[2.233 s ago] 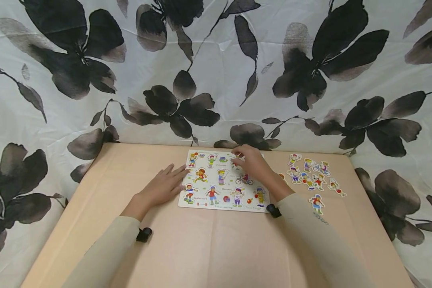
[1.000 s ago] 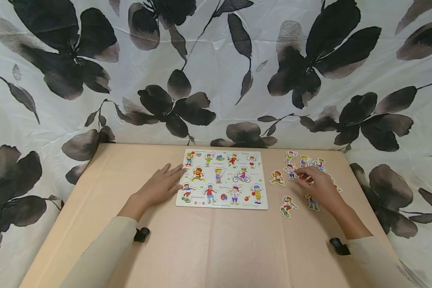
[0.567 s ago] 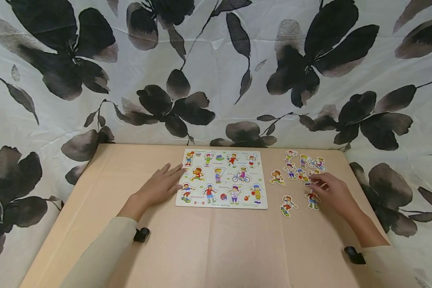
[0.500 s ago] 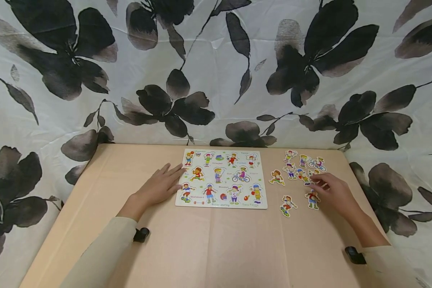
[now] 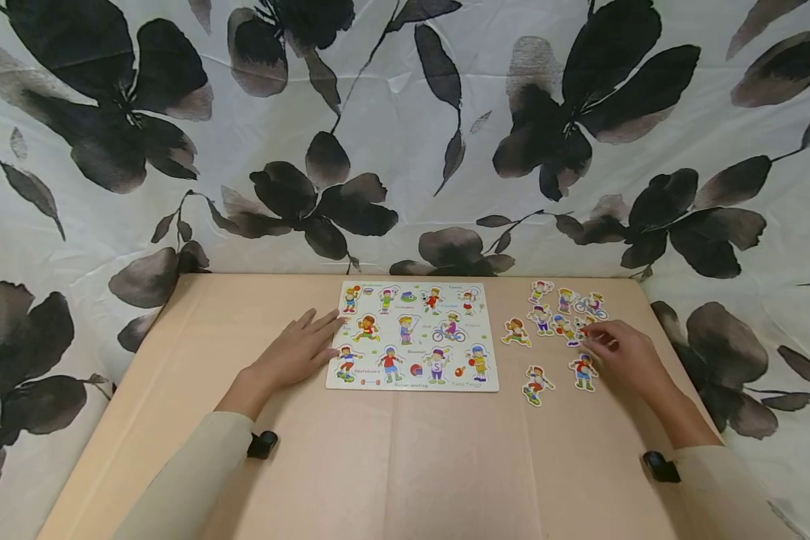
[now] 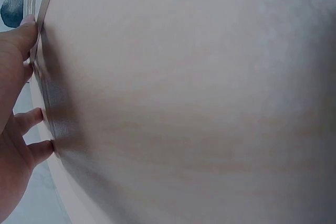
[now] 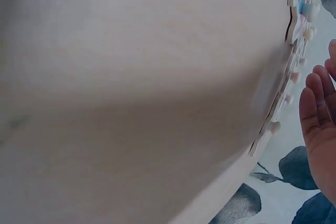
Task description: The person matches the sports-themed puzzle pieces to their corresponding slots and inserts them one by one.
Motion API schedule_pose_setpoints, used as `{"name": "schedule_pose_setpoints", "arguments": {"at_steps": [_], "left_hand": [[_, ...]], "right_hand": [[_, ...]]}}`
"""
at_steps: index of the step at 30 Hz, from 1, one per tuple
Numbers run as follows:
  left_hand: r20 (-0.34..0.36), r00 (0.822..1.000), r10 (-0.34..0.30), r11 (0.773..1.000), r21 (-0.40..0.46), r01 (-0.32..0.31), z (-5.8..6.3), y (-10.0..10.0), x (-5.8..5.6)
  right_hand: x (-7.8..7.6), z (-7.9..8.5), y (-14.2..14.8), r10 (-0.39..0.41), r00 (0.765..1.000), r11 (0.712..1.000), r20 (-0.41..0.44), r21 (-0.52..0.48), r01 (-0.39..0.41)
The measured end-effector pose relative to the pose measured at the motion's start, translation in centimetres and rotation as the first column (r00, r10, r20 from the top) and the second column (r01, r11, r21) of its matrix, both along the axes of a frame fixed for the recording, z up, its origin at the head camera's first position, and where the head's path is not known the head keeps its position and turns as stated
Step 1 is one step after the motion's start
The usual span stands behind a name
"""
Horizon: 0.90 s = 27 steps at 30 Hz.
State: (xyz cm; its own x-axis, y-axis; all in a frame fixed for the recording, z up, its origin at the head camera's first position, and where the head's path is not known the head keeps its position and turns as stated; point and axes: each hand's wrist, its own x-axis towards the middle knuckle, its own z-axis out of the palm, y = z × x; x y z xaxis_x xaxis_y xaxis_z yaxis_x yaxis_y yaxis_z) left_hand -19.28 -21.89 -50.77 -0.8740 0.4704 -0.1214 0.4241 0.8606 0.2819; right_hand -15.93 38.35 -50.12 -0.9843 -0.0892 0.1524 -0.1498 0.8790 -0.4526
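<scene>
A white puzzle board [image 5: 481, 321] printed with children at sport lies near the back of the table. At its left edge my left hand [image 5: 297, 352] rests with fingers spread; in the left wrist view, the thumb [image 6: 23, 38] is against the board's edge. My right hand [image 5: 624, 360] hovers beside the loose puzzle pieces at the right, fingers loosely bent. Nearest it are a red-shirted figure piece [image 5: 583, 373] and a piece [image 5: 565, 328] in the cluster, partly covered by fingertips. In the right wrist view that hand [image 7: 320, 124] is raised above the knobbed pieces, nothing seen in its fingers.
A runner piece [image 5: 516, 332] and a skateboarder piece [image 5: 535, 385] lie between board and cluster. A cyclist piece [image 5: 591, 305] is at the back of the cluster. Behind the wooden table [image 5: 445, 465] hangs a floral cloth [image 5: 405, 135].
My right hand has left the board's upper right, passed over the loose pieces, and come to the cluster's right side, where it has barely moved lately. The left hand has stayed put.
</scene>
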Motion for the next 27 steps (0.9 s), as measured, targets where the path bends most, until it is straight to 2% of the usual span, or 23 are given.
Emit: {"name": "schedule_pose_setpoints", "arguments": {"at_steps": [6, 13, 17, 23, 27], "left_hand": [[-0.005, 1.000, -0.004, 1.000, 0.000, 0.004, 0.0, 0.0, 0.1], [-0.011, 1.000, -0.015, 1.000, -0.001, 0.015, -0.1, -0.1, 0.0], [-0.006, 1.000, -0.014, 1.000, 0.004, 0.014, -0.2, -0.2, -0.1], [-0.009, 1.000, -0.017, 1.000, 0.010, 0.017, -0.4, -0.2, -0.2], [-0.009, 1.000, -0.013, 1.000, 0.009, 0.013, -0.3, -0.2, -0.1]], "right_hand": [[-1.6, 0.1, -0.5, -0.028, 0.997, 1.000, 0.074, 0.015, 0.027], [-5.1, 0.4, -2.2, -0.002, 0.991, 1.000, 0.135, 0.020, -0.001], [-7.2, 0.5, -3.2, -0.020, 0.984, 1.000, 0.175, 0.027, 0.015], [-9.4, 0.5, -4.4, -0.069, 0.979, 0.998, 0.190, 0.012, 0.068], [-10.4, 0.2, -5.0, -0.055, 0.982, 0.998, 0.180, -0.009, 0.058]]}}
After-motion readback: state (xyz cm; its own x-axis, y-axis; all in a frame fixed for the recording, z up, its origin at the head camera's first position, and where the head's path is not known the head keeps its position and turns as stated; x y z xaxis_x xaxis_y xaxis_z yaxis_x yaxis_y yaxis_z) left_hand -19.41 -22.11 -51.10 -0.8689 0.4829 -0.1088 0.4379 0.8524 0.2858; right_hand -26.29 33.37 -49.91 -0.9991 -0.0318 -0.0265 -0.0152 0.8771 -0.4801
